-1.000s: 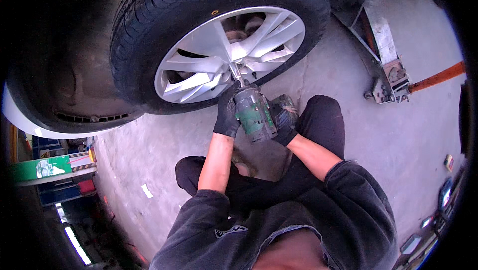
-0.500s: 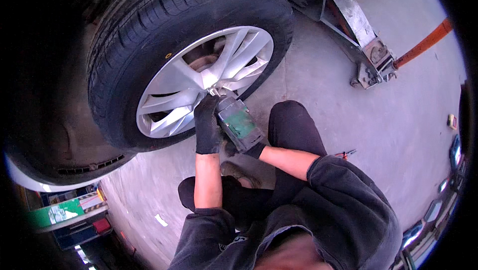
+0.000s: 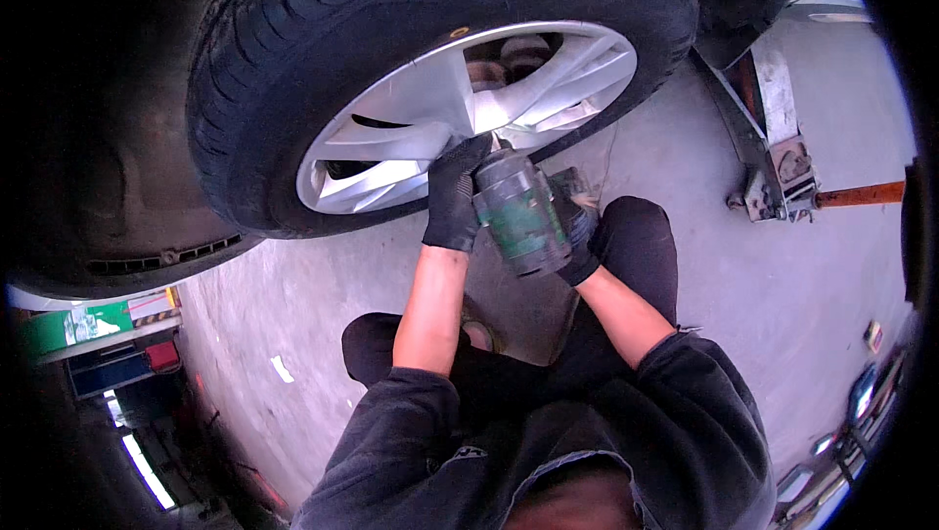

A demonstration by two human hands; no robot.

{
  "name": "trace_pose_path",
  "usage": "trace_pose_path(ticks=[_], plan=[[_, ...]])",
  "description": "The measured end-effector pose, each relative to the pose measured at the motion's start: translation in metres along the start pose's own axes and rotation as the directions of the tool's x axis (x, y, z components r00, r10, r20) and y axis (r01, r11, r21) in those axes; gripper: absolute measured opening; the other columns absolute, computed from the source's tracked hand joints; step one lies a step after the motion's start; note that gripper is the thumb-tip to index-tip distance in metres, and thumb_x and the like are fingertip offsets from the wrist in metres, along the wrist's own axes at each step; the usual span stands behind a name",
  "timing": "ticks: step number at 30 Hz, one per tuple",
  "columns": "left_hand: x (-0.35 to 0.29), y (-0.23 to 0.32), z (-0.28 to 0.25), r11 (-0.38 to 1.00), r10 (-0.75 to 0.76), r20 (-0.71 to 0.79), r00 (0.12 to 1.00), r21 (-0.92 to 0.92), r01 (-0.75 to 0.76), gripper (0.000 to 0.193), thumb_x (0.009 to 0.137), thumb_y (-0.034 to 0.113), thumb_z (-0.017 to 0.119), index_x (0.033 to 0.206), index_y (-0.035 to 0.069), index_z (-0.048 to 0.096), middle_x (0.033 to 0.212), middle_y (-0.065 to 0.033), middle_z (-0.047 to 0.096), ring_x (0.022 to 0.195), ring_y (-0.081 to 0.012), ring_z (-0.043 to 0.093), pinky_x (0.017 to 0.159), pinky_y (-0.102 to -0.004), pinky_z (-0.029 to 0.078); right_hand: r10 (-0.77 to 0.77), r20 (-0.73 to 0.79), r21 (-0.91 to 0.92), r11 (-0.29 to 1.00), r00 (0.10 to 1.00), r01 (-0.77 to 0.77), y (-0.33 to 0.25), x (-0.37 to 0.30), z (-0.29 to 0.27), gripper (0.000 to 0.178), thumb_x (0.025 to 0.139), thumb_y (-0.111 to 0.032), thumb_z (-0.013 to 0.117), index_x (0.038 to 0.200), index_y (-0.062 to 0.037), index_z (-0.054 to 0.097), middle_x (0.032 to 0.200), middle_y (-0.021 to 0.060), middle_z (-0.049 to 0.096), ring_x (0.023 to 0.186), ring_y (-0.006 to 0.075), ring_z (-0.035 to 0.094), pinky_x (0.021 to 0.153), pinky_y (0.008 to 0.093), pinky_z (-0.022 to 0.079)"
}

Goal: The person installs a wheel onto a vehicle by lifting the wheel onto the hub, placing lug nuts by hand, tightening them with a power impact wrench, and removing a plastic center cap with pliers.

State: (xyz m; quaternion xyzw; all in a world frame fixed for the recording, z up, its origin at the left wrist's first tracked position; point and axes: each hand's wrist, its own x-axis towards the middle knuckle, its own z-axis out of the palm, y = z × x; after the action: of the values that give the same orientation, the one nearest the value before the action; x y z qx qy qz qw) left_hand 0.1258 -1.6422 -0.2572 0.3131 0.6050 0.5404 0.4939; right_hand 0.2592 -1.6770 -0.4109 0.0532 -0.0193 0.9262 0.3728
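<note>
A silver alloy wheel rim (image 3: 396,144) with a black tyre (image 3: 259,105) stands in front of me on a car. I hold a green and dark grey impact wrench (image 3: 523,222), its nose pointing at the middle of the rim. My right hand (image 3: 579,242), in a black glove, is closed round its handle, partly hidden behind the tool's body. My left hand (image 3: 455,196), gloved too, is closed at the front end of the wrench, close to the wheel's hub. Its fingertips and the very tip of the tool are hard to make out.
A floor jack (image 3: 778,158) with an orange handle (image 3: 861,195) stands on the concrete floor at the right. Dark car bodywork (image 3: 108,168) hangs at the left. A green-topped bench (image 3: 88,325) is at the lower left, and several items line the right edge.
The wheel and jack have shifted to the right in view. Now the impact wrench is rolled, with my right hand swung out from below to its right side. Both hands stay on it.
</note>
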Motion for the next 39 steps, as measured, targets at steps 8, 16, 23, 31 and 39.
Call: trace_pose_path(ticks=[8, 16, 23, 31, 39], plan=[[-0.031, 0.003, 0.022, 0.646, 0.385, 0.289, 0.877, 0.594, -0.479, 0.022, 0.088, 0.012, 0.05, 0.101, 0.002, 0.065, 0.101, -0.0079, 0.064, 0.095, -0.0184, 0.059, 0.086, -0.0309, 0.045, -0.043, 0.133, -0.007, 0.999, 0.99, 0.045, 0.034, 0.001, -0.02, 0.054, 0.095, -0.043, 0.036, 0.133, -0.006, 0.041, 0.134, 0.0165, 0.044, 0.12, 0.0303, 0.045, 0.104, 0.0441, 0.034], [-0.032, 0.002, 0.022, 1.0, -0.016, 0.094, 0.995, -0.023, 0.018, 0.023, 0.086, 0.017, 0.055, 0.101, 0.001, 0.062, 0.098, -0.0095, 0.064, 0.084, -0.0185, 0.062, 0.075, -0.0298, 0.05, -0.293, -0.125, -0.557, 0.811, 0.948, 0.177, 0.036, -0.003, -0.022, 0.038, 0.093, -0.022, 0.046, 0.126, -0.0021, 0.047, 0.118, 0.0135, 0.056, 0.104, 0.0234, 0.054, 0.095, 0.034, 0.041], [-0.066, -0.036, 0.055, 0.992, -0.128, 0.223, 0.966, 0.014, 0.128, 0.035, 0.083, 0.014, 0.06, 0.114, -0.001, 0.055, 0.097, -0.0095, 0.063, 0.085, -0.0177, 0.061, 0.077, -0.0298, 0.05, -0.415, 0.056, -0.804, -0.558, 0.908, -0.205, -0.01, -0.088, 0.027, 0.054, 0.075, -0.023, 0.06, 0.124, -0.0032, 0.048, 0.113, 0.0187, 0.054, 0.098, 0.0314, 0.054, 0.083, 0.0415, 0.043], [0.018, -0.101, 0.211, 0.929, -0.287, 0.798, 0.529, 0.368, -0.05, 0.036, 0.075, 0.015, 0.069, 0.107, 0.001, 0.063, 0.09, -0.004, 0.066, 0.083, -0.0107, 0.06, 0.076, -0.0262, 0.048, -0.442, -0.249, -0.398, -0.764, 0.862, -0.507, -0.142, -0.183, 0.124, 0.057, 0.077, -0.036, 0.065, 0.122, -0.003, 0.051, 0.11, 0.0175, 0.059, 0.101, 0.0296, 0.057, 0.087, 0.0415, 0.045], [0.129, -0.177, 0.292, 0.939, -0.303, 0.865, 0.399, 0.343, -0.032, 0.035, 0.079, 0.017, 0.066, 0.109, 0.001, 0.063, 0.098, -0.0071, 0.067, 0.085, -0.0141, 0.061, 0.079, -0.0291, 0.049, -0.934, -0.082, -0.352, -0.299, 0.347, -0.887, -0.331, -0.347, 0.023, 0.039, 0.079, -0.024, 0.066, 0.114, -0.0072, 0.061, 0.092, 0.0139, 0.068, 0.084, 0.028, 0.066, 0.077, 0.0373, 0.051]])
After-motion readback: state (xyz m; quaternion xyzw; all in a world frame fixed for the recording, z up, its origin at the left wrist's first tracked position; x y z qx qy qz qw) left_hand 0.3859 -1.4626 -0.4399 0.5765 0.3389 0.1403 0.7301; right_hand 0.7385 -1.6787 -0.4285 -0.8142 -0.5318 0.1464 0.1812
